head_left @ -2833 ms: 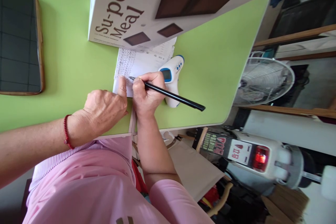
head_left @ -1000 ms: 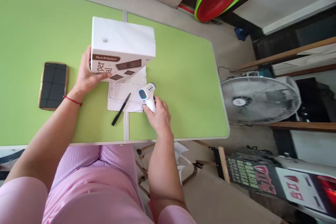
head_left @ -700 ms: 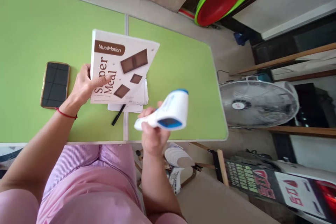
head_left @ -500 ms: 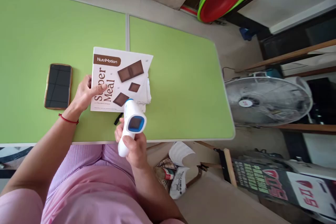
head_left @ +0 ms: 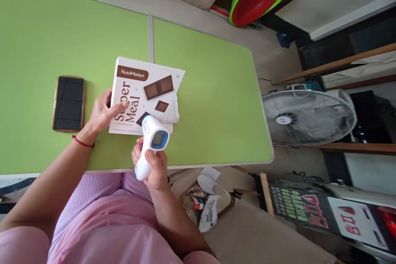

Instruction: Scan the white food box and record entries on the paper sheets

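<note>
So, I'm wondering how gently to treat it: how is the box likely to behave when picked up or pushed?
The box is probably fairly stiff: its front looks flat under the thumb of the left hand. It may be light, since one hand grips it, though its contents are hidden. Pushed, it might drag the papers showing at its right edge.

Instead of the pen, the right hand (head_left: 154, 165) now holds the thermometer (head_left: 152, 138), lifted off the table (head_left: 213, 90) to the lower centre of the frame. The left hand (head_left: 103, 112), no longer on the paper (head_left: 175, 110), grips the box (head_left: 158, 87) left of centre. The box tips back, front upward, covering most of the paper; the pen is out of sight.
</note>
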{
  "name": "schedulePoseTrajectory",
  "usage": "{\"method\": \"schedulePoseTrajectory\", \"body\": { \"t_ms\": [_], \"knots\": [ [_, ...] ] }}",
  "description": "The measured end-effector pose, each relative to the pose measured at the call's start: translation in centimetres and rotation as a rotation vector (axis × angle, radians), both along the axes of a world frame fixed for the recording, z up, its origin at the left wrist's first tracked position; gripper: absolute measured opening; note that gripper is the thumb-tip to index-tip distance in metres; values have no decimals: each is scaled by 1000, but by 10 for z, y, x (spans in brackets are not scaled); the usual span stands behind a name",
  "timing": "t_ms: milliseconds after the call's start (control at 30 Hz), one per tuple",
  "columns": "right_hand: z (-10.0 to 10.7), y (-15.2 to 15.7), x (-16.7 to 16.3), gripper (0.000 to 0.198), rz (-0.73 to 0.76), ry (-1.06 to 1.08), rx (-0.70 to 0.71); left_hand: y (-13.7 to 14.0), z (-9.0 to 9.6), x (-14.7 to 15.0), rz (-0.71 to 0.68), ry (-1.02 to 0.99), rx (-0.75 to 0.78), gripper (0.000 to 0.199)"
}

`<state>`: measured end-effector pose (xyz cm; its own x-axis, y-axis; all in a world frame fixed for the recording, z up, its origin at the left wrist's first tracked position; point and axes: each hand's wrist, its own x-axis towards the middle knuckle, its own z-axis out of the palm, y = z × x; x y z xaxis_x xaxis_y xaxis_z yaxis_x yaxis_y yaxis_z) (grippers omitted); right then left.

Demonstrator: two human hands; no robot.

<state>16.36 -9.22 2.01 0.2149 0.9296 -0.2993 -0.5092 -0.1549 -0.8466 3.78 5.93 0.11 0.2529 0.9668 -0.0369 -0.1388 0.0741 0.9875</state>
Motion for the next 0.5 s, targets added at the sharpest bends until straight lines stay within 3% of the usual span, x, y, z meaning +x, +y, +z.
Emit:
{"method": "schedulePoseTrajectory", "body": {
  "t_ms": [500],
  "knots": [
    [-1, -2, 2, 46, 18, -4, -17, 1, 1, -2, -27, 2, -31, 66]
  ]
}}
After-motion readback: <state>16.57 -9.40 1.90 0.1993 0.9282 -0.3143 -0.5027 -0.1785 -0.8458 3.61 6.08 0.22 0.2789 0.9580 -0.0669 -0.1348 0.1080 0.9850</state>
